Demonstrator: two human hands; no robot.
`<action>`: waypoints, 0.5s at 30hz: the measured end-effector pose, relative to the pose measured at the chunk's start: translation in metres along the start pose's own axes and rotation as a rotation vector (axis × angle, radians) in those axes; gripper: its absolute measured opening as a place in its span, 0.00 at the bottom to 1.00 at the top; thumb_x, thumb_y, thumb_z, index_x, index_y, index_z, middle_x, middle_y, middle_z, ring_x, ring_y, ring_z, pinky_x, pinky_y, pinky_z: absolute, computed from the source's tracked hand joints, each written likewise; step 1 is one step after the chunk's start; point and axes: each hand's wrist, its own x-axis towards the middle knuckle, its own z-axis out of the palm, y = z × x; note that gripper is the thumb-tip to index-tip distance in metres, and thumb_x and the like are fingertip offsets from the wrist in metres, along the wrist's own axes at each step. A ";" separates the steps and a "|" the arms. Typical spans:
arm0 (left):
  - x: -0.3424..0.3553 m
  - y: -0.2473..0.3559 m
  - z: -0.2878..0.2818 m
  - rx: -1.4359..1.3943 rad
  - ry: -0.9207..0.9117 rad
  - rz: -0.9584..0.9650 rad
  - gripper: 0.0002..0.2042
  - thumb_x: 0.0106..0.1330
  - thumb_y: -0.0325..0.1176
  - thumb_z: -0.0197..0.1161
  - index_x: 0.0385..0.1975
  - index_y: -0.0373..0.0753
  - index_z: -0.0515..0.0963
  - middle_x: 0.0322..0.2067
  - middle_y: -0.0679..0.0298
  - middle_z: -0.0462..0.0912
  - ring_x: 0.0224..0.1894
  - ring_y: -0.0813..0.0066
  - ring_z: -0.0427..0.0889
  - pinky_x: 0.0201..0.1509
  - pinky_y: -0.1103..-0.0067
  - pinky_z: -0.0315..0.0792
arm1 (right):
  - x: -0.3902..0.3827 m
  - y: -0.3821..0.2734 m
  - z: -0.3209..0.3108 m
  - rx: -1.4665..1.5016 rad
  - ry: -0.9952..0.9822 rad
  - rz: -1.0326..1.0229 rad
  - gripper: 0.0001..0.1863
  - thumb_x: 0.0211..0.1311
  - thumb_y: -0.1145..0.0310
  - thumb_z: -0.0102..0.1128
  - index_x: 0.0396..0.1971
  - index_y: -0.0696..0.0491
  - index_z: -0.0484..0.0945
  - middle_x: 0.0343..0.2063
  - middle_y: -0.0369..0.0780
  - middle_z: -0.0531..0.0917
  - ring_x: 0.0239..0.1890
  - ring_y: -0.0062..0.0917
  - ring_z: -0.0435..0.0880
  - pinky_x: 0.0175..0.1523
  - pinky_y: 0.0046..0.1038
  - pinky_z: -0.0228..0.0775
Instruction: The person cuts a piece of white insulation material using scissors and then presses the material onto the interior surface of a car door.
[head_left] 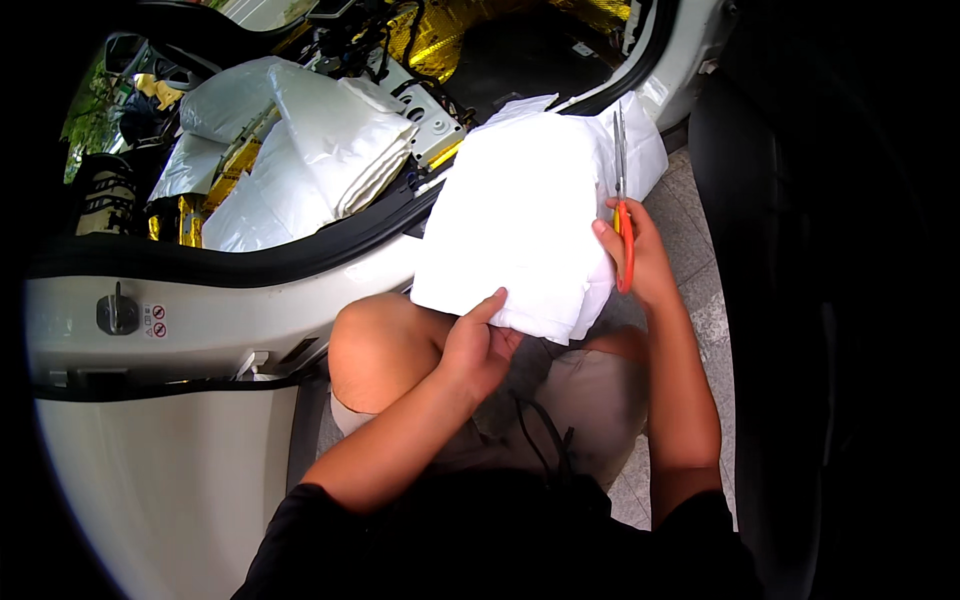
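Observation:
A folded white sheet of soft material (510,210) lies bunched over my lap against the car's door sill, with layered edges along its bottom and right. My left hand (480,345) is closed on its lower edge, thumb on top. My right hand (635,250) is closed round scissors (625,245) with red-orange and yellow handles, held upright at the sheet's right side. The long metal blades point away from me, beside a thinner white layer (640,150) at the upper right.
The open car body (370,275) has a black seal and exposed gold insulation (430,40). More folded white sheets (300,160) lie inside at the upper left. My bare knee (375,345) is beside the sill. A dark panel (760,300) borders the paved floor (685,230) on the right.

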 end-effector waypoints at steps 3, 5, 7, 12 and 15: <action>0.002 -0.013 0.005 0.066 -0.015 0.022 0.20 0.76 0.29 0.61 0.65 0.36 0.70 0.60 0.60 0.79 0.61 0.66 0.80 0.65 0.71 0.77 | -0.056 0.011 -0.016 -0.019 0.156 0.057 0.31 0.67 0.65 0.72 0.64 0.59 0.69 0.38 0.34 0.78 0.39 0.17 0.75 0.44 0.21 0.69; -0.002 -0.020 0.006 0.104 -0.046 0.006 0.21 0.75 0.27 0.62 0.66 0.35 0.68 0.60 0.59 0.79 0.62 0.65 0.80 0.68 0.70 0.76 | -0.109 0.001 -0.020 0.031 0.159 0.163 0.31 0.70 0.64 0.66 0.67 0.58 0.65 0.45 0.39 0.79 0.48 0.21 0.77 0.56 0.25 0.69; -0.004 -0.030 0.016 0.166 -0.033 -0.010 0.22 0.75 0.26 0.63 0.66 0.35 0.68 0.60 0.60 0.79 0.62 0.65 0.79 0.69 0.71 0.76 | -0.154 0.017 -0.023 0.165 0.181 0.150 0.33 0.68 0.67 0.61 0.69 0.57 0.62 0.45 0.40 0.79 0.49 0.25 0.78 0.58 0.29 0.70; 0.001 -0.048 0.024 0.245 -0.076 -0.047 0.23 0.72 0.24 0.66 0.66 0.36 0.69 0.59 0.61 0.79 0.62 0.66 0.79 0.68 0.71 0.77 | -0.244 0.030 0.004 0.555 0.102 0.330 0.31 0.67 0.73 0.55 0.69 0.53 0.60 0.47 0.40 0.77 0.50 0.28 0.80 0.58 0.33 0.71; 0.007 -0.054 0.034 0.293 -0.064 -0.042 0.24 0.71 0.24 0.67 0.65 0.38 0.70 0.58 0.62 0.79 0.61 0.68 0.80 0.65 0.72 0.78 | -0.271 0.036 0.018 0.541 -0.009 0.467 0.32 0.67 0.72 0.56 0.70 0.55 0.59 0.47 0.41 0.77 0.51 0.29 0.81 0.58 0.32 0.73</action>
